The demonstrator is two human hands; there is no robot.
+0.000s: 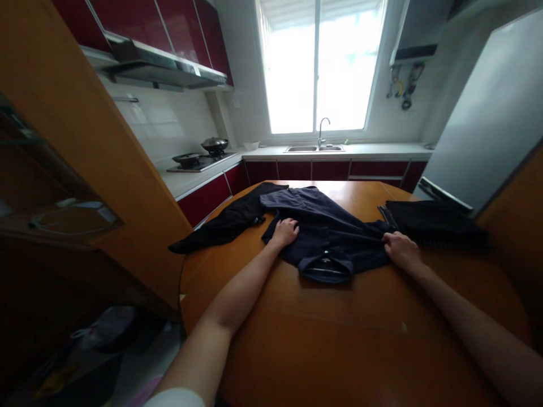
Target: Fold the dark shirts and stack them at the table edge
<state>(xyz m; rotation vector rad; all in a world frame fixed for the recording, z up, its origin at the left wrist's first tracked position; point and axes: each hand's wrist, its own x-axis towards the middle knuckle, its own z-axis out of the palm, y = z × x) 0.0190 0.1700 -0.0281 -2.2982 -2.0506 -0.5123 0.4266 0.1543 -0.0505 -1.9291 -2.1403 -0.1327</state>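
Note:
A dark navy collared shirt (322,226) lies spread on a round orange-brown wooden table (339,333), its collar toward me. My left hand (285,232) rests on the shirt's left side with its fingers curled into the cloth. At the shirt's right edge, my right hand (399,249) is closed on the fabric, pinching it. A black garment (224,223) lies on the table left of the shirt and hangs over the edge.
A folded dark garment (436,226) lies on the table at the right. An orange cabinet (85,147) stands close on the left, a grey refrigerator (487,124) on the right. Behind are a counter with a sink (314,148) and a stove with pans (203,154).

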